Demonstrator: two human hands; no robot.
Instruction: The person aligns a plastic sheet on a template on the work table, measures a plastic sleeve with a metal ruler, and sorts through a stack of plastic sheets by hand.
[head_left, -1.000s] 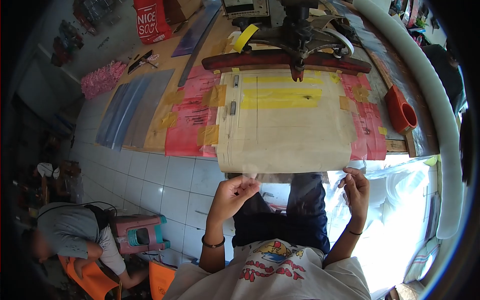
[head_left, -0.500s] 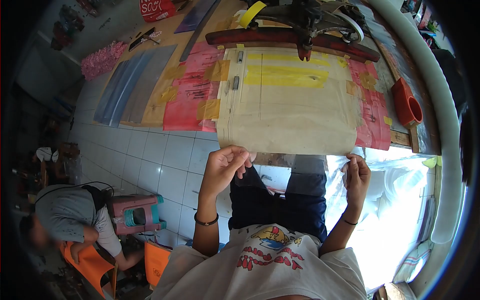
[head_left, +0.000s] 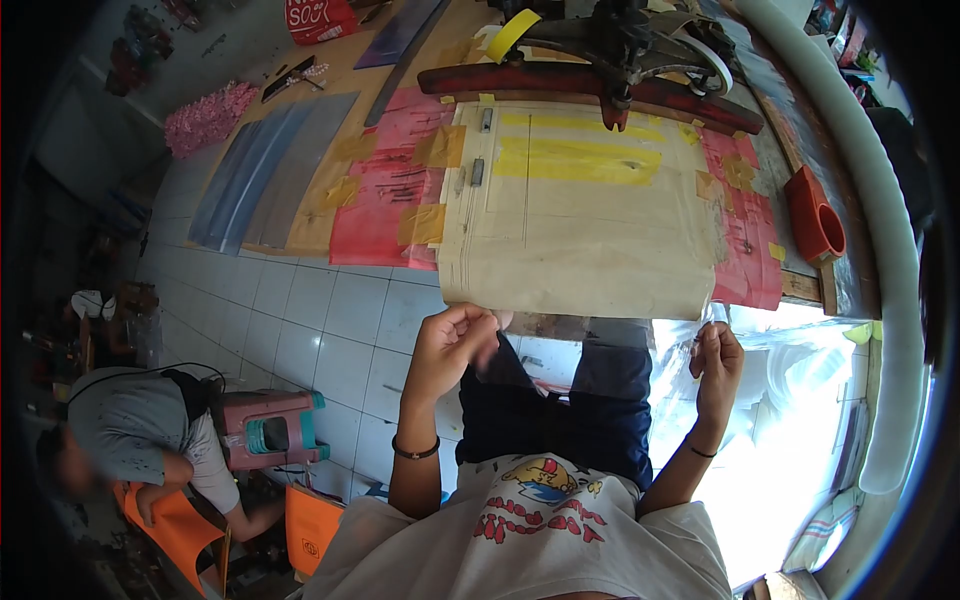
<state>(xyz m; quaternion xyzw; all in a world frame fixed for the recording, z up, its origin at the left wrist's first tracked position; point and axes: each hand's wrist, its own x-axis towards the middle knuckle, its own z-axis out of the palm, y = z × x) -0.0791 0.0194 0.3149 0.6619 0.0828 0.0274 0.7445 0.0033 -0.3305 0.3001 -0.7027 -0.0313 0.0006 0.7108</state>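
Note:
A clear plastic sheet [head_left: 560, 378] hangs below the front edge of a beige paper sheet [head_left: 590, 250] on the table. My left hand [head_left: 447, 345], fingers pinched, grips its left side near the paper's front left corner. At the right, my right hand [head_left: 716, 360] pinches the plastic just below the paper's right corner. Yellow tape [head_left: 580, 160] and two small metal pieces lie on the paper. Red sheets [head_left: 385, 200] flank it, taped down. Behind stands a dark metal press with a red bar [head_left: 520, 80].
An orange-red holder [head_left: 815, 215] sits on the right, beside a long white foam roll [head_left: 890, 260]. Grey-blue plastic sheets [head_left: 270, 170] lie on the left. A person [head_left: 140, 420] bends over orange material [head_left: 175, 530] at lower left, near a pink stool [head_left: 270, 430].
The view has shifted, so the table and press sit higher in the picture than a second ago. Both my hands remain pinched near the paper's front corners.

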